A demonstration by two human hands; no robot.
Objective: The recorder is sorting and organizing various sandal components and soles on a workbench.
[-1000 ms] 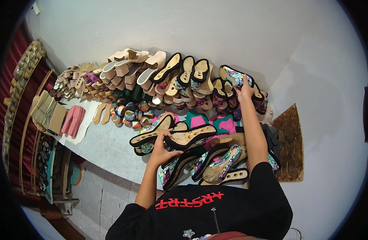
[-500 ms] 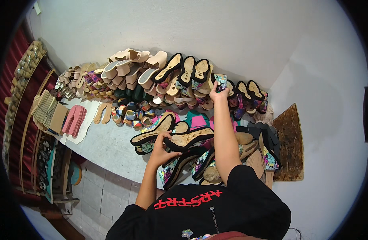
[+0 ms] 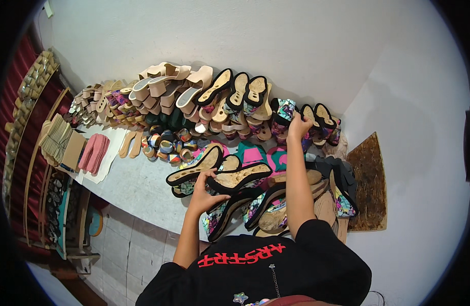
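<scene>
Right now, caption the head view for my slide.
Left fingers hold one wedge sole; right fingers touch a patterned wedge.

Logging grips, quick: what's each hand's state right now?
Left hand: holding a tan, black-rimmed, curved shoe sole.
Right hand: against a multicoloured, mosaic-patterned, black-rimmed wedge sole; grip unclear.

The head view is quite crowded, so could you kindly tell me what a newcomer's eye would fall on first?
Probably the long heap of shoes and soles along the back wall, where the right hand holds a bright mosaic-patterned wedge. Nearer the person, the left hand touches the end of a black-edged sole among similar ones. The pink stack toward the table's left end also stands out.
</scene>
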